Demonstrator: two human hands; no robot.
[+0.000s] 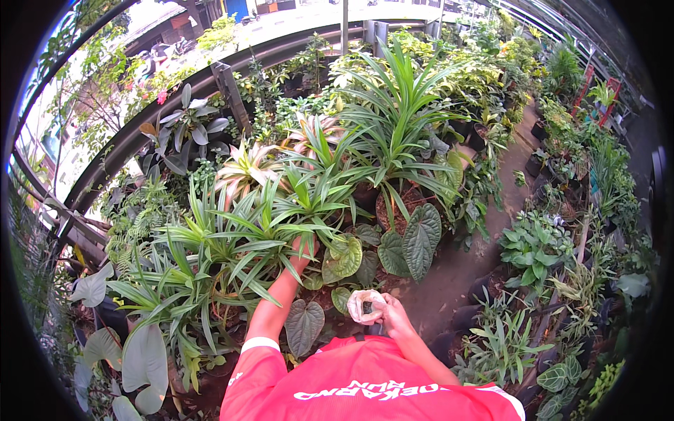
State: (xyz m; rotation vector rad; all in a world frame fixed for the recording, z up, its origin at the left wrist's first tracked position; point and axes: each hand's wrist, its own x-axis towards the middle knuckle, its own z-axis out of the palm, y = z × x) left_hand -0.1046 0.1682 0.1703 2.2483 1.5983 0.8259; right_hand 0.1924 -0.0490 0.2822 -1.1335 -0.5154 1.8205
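Observation:
My left hand (303, 250) reaches forward into a clump of long, narrow green leaves (260, 228), its fingers half hidden among them, so its grip is unclear. My right hand (390, 314) is close to my chest and holds a small crumpled whitish bag (366, 305) with something dark inside. Large heart-shaped dark leaves (411, 245) grow between the two hands and just beyond. I wear a red shirt with white trim.
Potted plants crowd both sides of a narrow dirt path (456, 266) that runs from my right side away to the upper right. A curved metal rail (140, 133) borders the plants at the left and back. Big pale leaves (144, 361) hang at lower left.

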